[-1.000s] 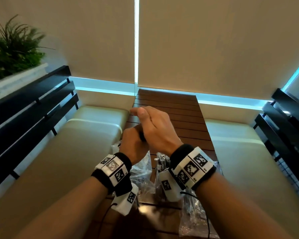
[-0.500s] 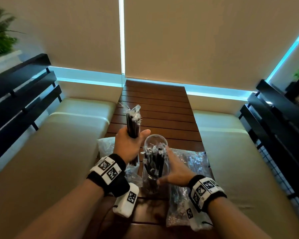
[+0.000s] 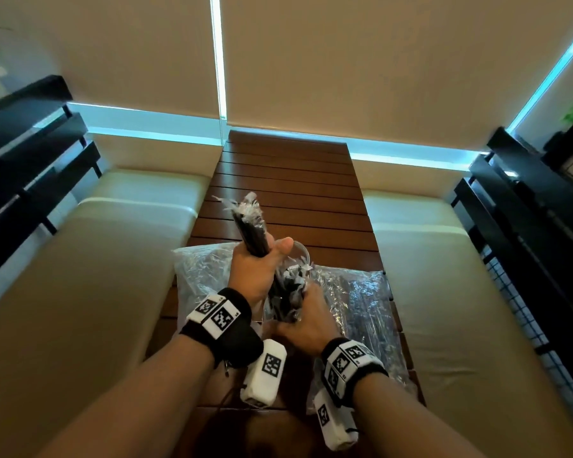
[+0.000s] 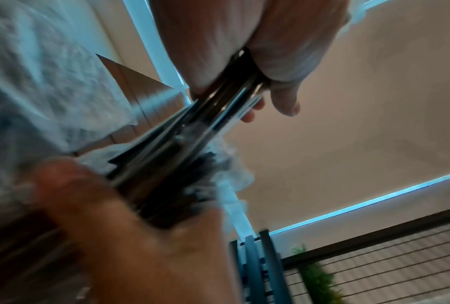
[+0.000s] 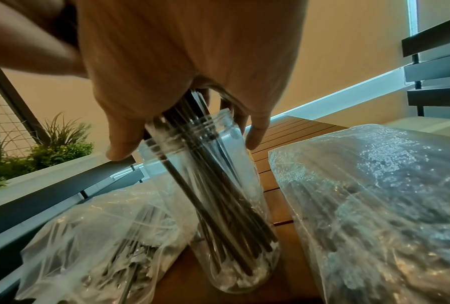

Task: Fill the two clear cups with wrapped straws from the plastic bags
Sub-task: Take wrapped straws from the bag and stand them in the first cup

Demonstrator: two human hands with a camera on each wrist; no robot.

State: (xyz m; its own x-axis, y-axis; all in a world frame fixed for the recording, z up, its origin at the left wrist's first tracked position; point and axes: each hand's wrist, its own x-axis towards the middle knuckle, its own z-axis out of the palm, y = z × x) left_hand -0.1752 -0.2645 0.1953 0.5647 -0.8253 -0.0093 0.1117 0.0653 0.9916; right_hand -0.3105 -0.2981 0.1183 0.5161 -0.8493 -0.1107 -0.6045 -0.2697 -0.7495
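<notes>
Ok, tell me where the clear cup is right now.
The clear cup stands on the wooden table between the two plastic bags, centre of the head view, under the right hand.

Slatted wooden desk (image 3: 288, 180) carries, at its near end, two clear plastic bags of wrapped straws: left bag (image 3: 201, 272), right bag (image 3: 361, 305). A clear cup (image 5: 234, 216) of straws stands between them.

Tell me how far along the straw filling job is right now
Done: one cup already stands on the table with many straws in it. In hand: the left hand grips another bundle just above it, while the right hand holds the straws at the cup's mouth. Left: adding that bundle; a second cup isn't visible.
</notes>
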